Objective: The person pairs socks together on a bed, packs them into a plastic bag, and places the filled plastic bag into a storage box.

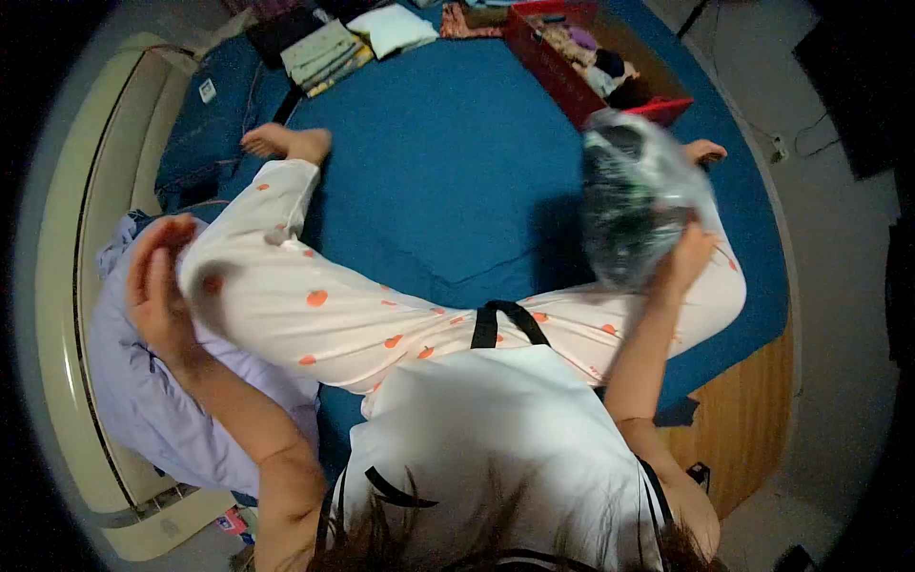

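Observation:
My right hand (688, 255) grips the lower right side of a clear plastic bag (629, 205) with dark and greenish contents, and some white near its top. Motion blur and the shiny plastic hide what is inside. The bag is held up over my right leg, in front of the blue bed sheet. On the far left, my left hand (160, 286) is raised beside my left knee, its fingers stretched out and nothing in them. Under that arm lies a bunched lilac quilt (191, 419). My legs, in white trousers (276, 276) with orange prints, are spread across the bed.
A red open box (562, 81) with mixed small items stands at the back right. Folded cloths (327, 55) and a white folded piece (393, 30) lie at the back left. The cream headboard (81, 286) borders the left; wooden floor (739, 419) shows at the lower right.

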Tool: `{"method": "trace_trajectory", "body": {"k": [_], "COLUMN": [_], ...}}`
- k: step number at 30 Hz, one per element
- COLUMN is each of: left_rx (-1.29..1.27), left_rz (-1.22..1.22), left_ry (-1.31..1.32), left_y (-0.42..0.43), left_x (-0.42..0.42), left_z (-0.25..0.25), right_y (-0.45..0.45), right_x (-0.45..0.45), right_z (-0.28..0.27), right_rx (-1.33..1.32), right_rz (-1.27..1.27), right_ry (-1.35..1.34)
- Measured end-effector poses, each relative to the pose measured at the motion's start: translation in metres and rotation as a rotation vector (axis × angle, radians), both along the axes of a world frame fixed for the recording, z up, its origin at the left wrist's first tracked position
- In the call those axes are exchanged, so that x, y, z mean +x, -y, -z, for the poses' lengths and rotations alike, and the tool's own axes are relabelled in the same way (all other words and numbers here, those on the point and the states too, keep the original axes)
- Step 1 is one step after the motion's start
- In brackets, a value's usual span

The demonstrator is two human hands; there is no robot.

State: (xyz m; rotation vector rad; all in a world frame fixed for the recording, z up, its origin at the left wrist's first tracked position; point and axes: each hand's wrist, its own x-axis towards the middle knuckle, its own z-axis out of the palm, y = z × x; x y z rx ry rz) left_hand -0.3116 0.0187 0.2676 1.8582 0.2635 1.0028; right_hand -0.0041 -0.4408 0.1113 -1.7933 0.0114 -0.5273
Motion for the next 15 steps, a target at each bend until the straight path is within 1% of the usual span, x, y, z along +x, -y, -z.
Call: {"method": "trace_trajectory", "body": {"k": [1, 3, 5, 7, 8, 9, 11, 13, 14, 15], "left_rx": [0.028, 0.075, 0.083, 0.086, 0.108, 0.145, 0.216, 0.111, 0.13, 0.029], "left_rz": [0.008, -0.019, 0.037, 0.08, 0.08, 0.066, 0.162, 0.179, 0.219, 0.231], "left_ry": [0.04, 0.029, 0.008, 0.004, -0.045, -0.109, -0.198, -0.311, -0.301, -0.324], "left_y": [-0.013, -0.034, -0.05, -0.056, -0.05, -0.04, -0.019, -0.022, -0.026, -0.031], "left_x": [-0.002, -0.001, 0.011, 0.026, 0.037, 0.047, 0.06, 0.067, 0.074, 0.079], "left_z": [-0.007, -0.015, -0.012, -0.01, -0.004, 0.003, 0.028, 0.037, 0.043, 0.051], "right_y": [0.003, 0.012, 0.018, 0.004, -0.003, -0.007, 0.005, 0.011, 0.012, -0.022], "right_x": [0.0, 0.012, 0.032, 0.036, 0.044, 0.057, 0.086, 0.131, 0.154, 0.142], "right_z": [-0.024, -0.045, -0.062, -0.085, -0.096, -0.102, -0.082, -0.085, -0.087, -0.11], "right_rx": [0.164, 0.132, -0.029, -0.017, -0.012, -0.037, -0.046, -0.075, -0.039, -0.024], "right_rz": [-0.019, 0.042, 0.163, 0.11, 0.085, 0.135, 0.249, 0.125, 0.159, 0.133], "right_ry": [0.001, 0.13, 0.101, 0.19, 0.249, 0.235, 0.218, 0.242, 0.135, 0.145]}}
